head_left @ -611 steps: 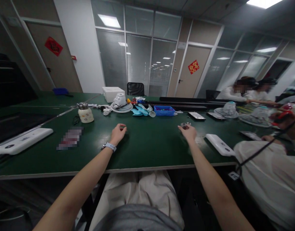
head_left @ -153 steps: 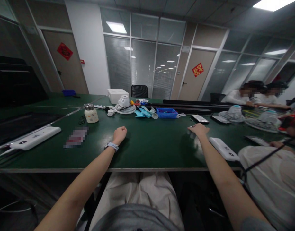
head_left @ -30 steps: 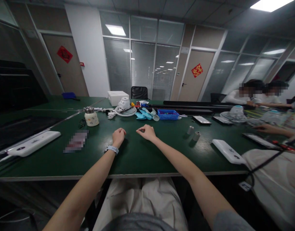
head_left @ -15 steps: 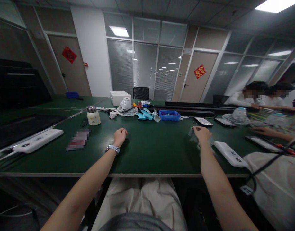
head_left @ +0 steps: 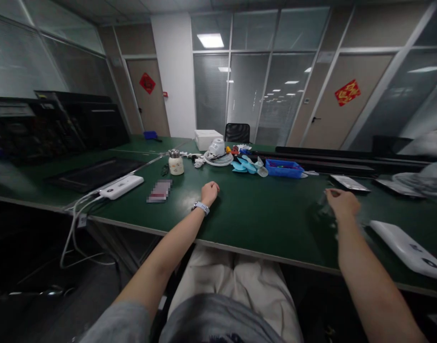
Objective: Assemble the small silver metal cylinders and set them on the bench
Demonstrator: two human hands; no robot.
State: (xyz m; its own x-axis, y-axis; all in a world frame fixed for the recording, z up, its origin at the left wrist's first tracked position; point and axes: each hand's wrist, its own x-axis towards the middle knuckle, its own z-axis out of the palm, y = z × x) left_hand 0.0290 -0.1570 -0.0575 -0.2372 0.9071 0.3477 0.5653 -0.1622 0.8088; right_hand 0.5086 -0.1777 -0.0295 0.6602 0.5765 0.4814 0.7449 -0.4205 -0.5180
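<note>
My left hand [head_left: 210,193], with a watch [head_left: 200,207] on its wrist, rests on the green table [head_left: 261,216]. Its fingers are loosely curled, and nothing shows in them. Farther right, my right hand [head_left: 343,204] is closed in a pinch at the table. At its fingertips is a small see-through, plastic-looking thing [head_left: 323,206], blurred, its exact kind unclear. Beyond the hands lie light-blue fan blades [head_left: 244,165] and a white fan part with a round grille [head_left: 218,158]. Beside them stands a blue basket [head_left: 283,168] with small items inside.
Left of my left hand are a cream bottle [head_left: 176,165], a blurred-out packet [head_left: 160,191] and a white power bank [head_left: 122,187] with cables. Another white power bank [head_left: 407,247] lies by my right forearm. A phone [head_left: 349,183] sits behind my right hand; a white box [head_left: 208,139] stands farther back.
The view has turned left, so the table's things sit farther right in the picture. Both hands keep much the same places and closed poses; the right still pinches the see-through thing.
</note>
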